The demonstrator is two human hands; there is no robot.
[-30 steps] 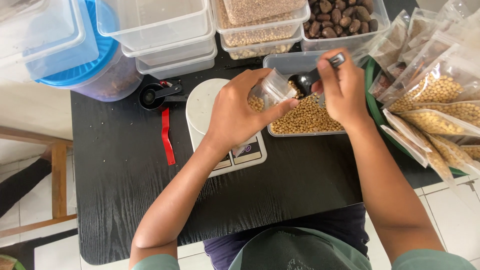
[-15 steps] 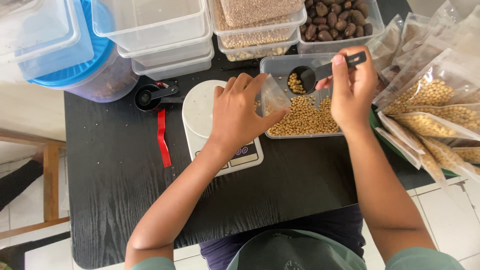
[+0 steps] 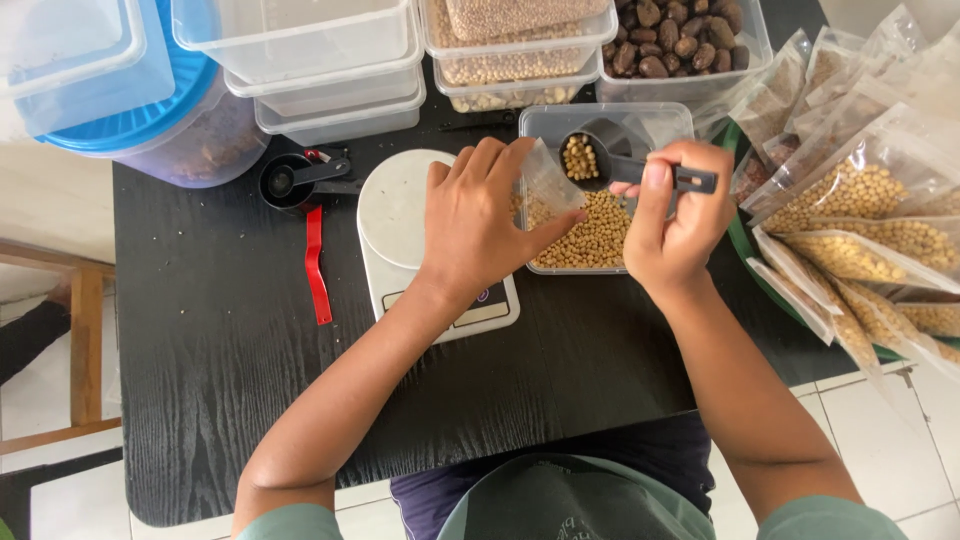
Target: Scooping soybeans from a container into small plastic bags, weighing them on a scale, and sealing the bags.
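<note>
Here the right hand [image 3: 672,225] pinches a dark scoop [image 3: 590,158] of soybeans by its handle, level over the clear tub [image 3: 655,118]. The left hand [image 3: 480,220] closes on a small plastic pouch [image 3: 548,185], light, limp, slippery; best held at the mouth. The scale [image 3: 400,215] and filled bags [image 3: 850,200] crowd the tabletop [image 3: 220,380].

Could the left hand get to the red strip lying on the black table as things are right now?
Probably yes, but not freely. The red strip lies bare on the black table, left of the white scale, with nothing over it. The left hand is close but holds a small clear bag, so it is occupied.
</note>
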